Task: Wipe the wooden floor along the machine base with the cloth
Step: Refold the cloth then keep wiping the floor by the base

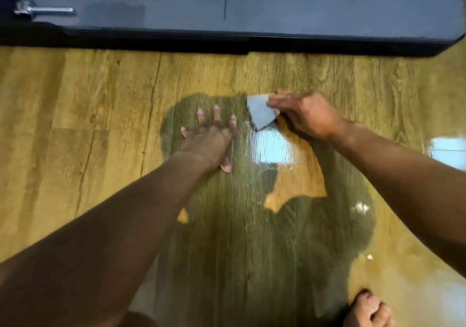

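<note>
Wood-grain planks of the wooden floor (75,125) are seen from above, with the dark grey machine base (302,41) running along the floor's far edge. A pale grey cloth (259,111) is held down on the planks by the right hand (307,115), near the base but apart from it, about midway along that far edge. The cloth is gripped by curled fingers at its right side, so that a triangular corner is left free to the left. This grip is judged to serve for dragging the cloth across the boards under pressure. The left hand (209,140) is laid flat on the floor just beside the cloth, fingers straight and spread, with nothing grasped. It is judged to be placed there as a prop for the leaning body. A bright reflection (272,150) is shown on the planks just nearer than the cloth, which may be dampness or only shine. A bare foot (365,309) is seen at the floor's near edge.
</note>
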`<action>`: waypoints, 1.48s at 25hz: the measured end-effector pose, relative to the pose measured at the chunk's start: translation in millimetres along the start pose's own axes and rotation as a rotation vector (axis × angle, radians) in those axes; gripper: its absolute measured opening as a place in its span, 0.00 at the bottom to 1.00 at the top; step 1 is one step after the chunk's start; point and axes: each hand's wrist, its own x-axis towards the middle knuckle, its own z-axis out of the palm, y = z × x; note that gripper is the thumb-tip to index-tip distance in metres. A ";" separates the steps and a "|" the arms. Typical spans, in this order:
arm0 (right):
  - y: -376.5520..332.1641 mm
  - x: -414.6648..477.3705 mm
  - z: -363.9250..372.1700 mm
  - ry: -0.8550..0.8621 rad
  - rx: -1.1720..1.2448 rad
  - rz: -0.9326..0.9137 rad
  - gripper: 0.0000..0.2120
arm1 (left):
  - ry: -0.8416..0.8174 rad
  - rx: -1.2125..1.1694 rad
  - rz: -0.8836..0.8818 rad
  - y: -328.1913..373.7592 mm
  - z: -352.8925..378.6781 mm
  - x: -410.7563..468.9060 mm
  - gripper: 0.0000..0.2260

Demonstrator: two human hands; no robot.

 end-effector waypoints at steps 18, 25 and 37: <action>-5.6 -17.2 15.7 0.213 0.154 0.170 0.16 | -0.077 -0.017 -0.051 4.5 -5.8 -4.9 0.52; -12.4 -38.0 7.1 0.108 0.092 0.055 0.18 | -0.019 -0.064 -0.036 1.4 -3.9 -9.2 0.51; -81.1 -125.8 34.2 0.032 0.094 -0.006 0.14 | 0.089 -0.004 0.000 17.3 47.3 -55.6 0.41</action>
